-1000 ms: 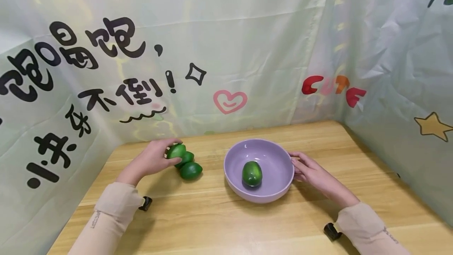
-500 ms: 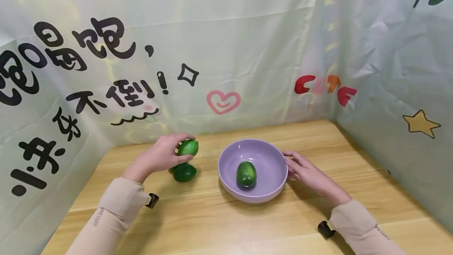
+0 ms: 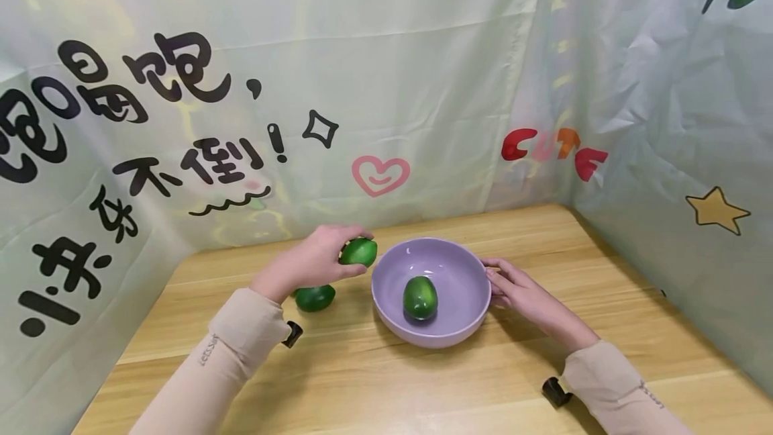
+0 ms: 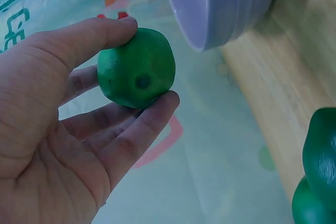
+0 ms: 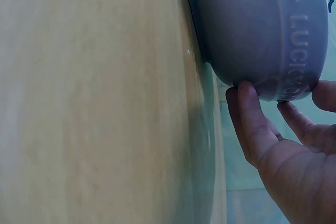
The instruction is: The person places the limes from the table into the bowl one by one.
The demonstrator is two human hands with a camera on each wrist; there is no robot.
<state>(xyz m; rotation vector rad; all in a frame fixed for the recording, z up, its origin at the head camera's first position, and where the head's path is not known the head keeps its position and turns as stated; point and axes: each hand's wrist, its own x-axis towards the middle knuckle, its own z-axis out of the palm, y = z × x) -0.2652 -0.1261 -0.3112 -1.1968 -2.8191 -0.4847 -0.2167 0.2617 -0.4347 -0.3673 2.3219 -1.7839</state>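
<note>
My left hand (image 3: 317,255) holds a green lime (image 3: 360,252) between thumb and fingertips, raised just left of the purple bowl (image 3: 461,287). The left wrist view shows the thumb on one side of the held lime (image 4: 137,69) and fingers on the other. Inside the bowl lies another lime (image 3: 421,297). At the bowl's right side, my right hand (image 3: 528,297) grips it, thumb at the rim and fingers against the outer wall (image 5: 247,40). Below my left wrist a dark green lime (image 3: 315,298) rests on the table, with one more lime (image 4: 311,205) beside it, mostly hidden in the head view.
The wooden table (image 3: 386,388) carries the bowl and limes. A printed pale cloth (image 3: 386,86) stands behind and at both sides, close to the table's far edge. Small black devices (image 3: 555,393) sit at both cuffs.
My left hand has lifted a lime off the group and carried it right, up to the bowl's left rim. The right hand stays at the bowl. The head view has shifted slightly.
</note>
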